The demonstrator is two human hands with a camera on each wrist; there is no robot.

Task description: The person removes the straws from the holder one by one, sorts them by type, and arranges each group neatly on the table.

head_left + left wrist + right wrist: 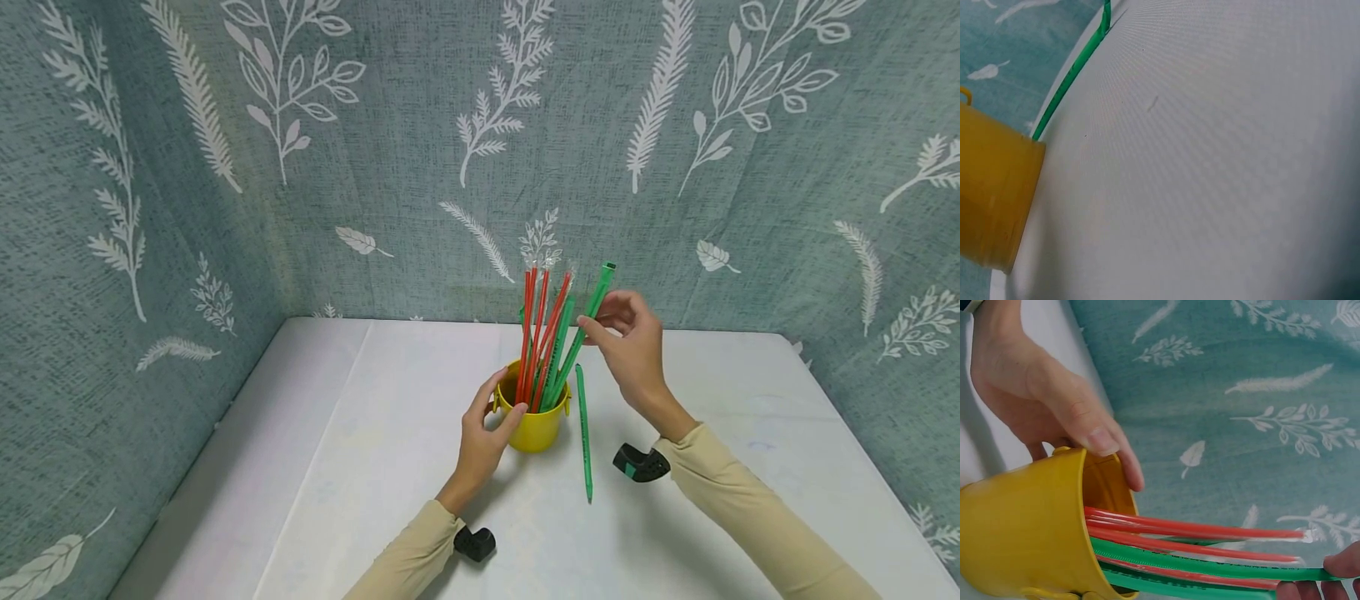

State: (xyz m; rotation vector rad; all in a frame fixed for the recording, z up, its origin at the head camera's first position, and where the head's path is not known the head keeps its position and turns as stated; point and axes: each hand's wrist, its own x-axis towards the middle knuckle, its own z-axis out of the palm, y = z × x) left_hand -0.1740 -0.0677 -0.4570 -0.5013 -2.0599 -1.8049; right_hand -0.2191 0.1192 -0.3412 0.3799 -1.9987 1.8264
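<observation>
A small yellow bucket [534, 435] stands on the table, holding several red straws [527, 333] in clear wrappers and several green straws [561, 333]. My left hand [478, 442] grips the bucket's rim at its left side, thumb at the near edge; the right wrist view shows this left hand [1063, 403] at the rim too. Between thumb and fingers, my right hand [633, 358] pinches a green straw [600, 292] near its upper part. That straw leans right, its lower end inside the bucket. Some straw bottoms are hidden by the bucket wall.
Just right of the bucket, a loose green straw [585, 442] lies on the white table [375, 500]. A patterned green cloth [412, 125] rises behind the table and along its sides. Black wrist mounts [641, 462] sit on both sleeves.
</observation>
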